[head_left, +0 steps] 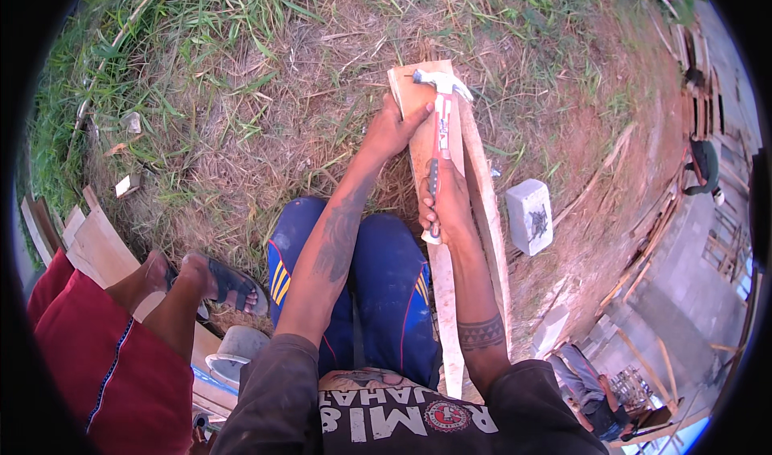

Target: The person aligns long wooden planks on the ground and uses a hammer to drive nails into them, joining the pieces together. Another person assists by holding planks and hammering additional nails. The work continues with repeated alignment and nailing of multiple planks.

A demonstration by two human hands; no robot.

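Observation:
My right hand (447,200) is closed round the dark grip of a claw hammer (442,125). The hammer's metal head lies over the far end of a short wooden board (416,101); whether it touches the wood I cannot tell. My left hand (394,127) grips the board's left edge, thumb on top and the other fingers mostly hidden. Long narrow wooden strips (481,183) run from the board back toward my body, under and beside my right forearm. Right of them, a white block-shaped container (528,216) has a heap of dark nails on it.
At the left stands a person in red shorts (112,358) and sandals, near wooden boards (96,242) and a grey bucket (240,346). Another person (591,391) is at the lower right. Timber (643,246) lies along the concrete floor's edge; grass and dry straw cover the ground ahead.

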